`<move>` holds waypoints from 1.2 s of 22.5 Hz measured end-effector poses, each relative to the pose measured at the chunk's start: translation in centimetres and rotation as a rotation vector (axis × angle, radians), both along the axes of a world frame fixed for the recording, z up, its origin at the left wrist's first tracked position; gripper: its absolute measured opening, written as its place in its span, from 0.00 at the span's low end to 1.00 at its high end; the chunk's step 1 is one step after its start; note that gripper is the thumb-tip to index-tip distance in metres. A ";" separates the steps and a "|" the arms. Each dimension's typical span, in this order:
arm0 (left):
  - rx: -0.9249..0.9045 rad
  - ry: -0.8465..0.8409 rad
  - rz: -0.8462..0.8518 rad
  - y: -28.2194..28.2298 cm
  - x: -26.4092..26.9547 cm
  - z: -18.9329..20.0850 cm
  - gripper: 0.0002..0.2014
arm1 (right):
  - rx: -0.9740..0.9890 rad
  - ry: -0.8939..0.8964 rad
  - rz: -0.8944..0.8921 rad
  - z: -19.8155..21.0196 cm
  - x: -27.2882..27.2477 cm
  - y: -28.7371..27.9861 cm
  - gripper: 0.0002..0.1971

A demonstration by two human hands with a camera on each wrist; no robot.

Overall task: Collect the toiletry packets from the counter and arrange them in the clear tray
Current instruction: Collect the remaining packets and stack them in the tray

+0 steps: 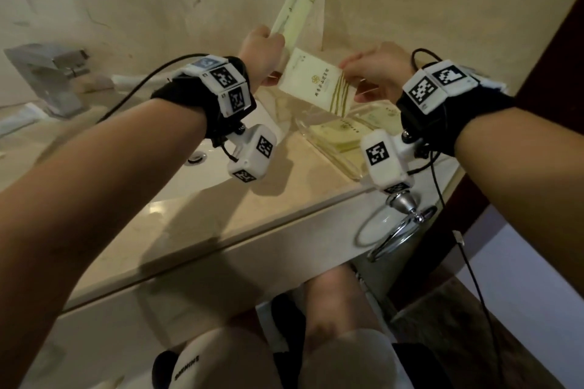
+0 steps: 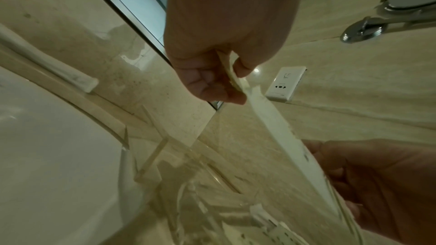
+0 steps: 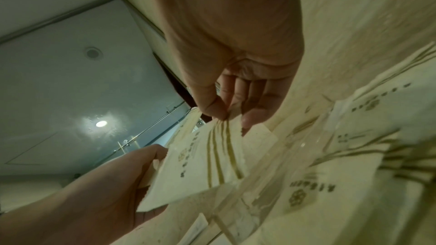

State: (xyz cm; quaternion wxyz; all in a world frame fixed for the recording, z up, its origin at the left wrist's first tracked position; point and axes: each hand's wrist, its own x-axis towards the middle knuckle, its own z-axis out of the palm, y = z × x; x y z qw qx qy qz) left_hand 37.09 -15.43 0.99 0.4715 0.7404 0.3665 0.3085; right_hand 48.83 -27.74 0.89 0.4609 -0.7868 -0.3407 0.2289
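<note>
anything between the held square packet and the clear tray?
Nothing visible. Both the left hand and right hand hold the square packet in the air just above the clear tray's near-left edge. The tray already holds flat packets, so it would land on those.

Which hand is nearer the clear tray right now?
Right. The right hand hovers just above the clear tray; the left hand is off its left end, nearer the sink.
</note>
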 end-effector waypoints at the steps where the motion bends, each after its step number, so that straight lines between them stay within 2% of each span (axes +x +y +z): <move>1: -0.011 0.011 -0.022 -0.3 0.7 -0.2 0.06 | -0.007 -0.006 -0.017 -0.1 0.8 -0.4 0.06; 6: -0.007 0.040 -0.057 -1.1 2.7 -0.4 0.08 | -0.020 -0.057 -0.085 -0.8 4.5 -1.1 0.10; 9: 0.002 0.053 -0.077 -1.2 4.0 -0.6 0.09 | 0.008 -0.173 -0.212 -0.7 7.3 -1.3 0.14; 12: -0.001 0.057 -0.100 -1.3 4.7 -1.0 0.08 | -0.036 -0.274 -0.239 -1.1 9.3 -1.9 0.16; 21: 0.007 0.107 -0.177 -1.2 6.4 -2.0 0.08 | -0.275 -0.572 0.060 -1.7 12.0 -1.1 0.13; 27: 0.014 0.112 -0.198 -1.4 6.6 -2.1 0.06 | -0.415 -0.624 0.205 -2.7 12.6 -0.5 0.11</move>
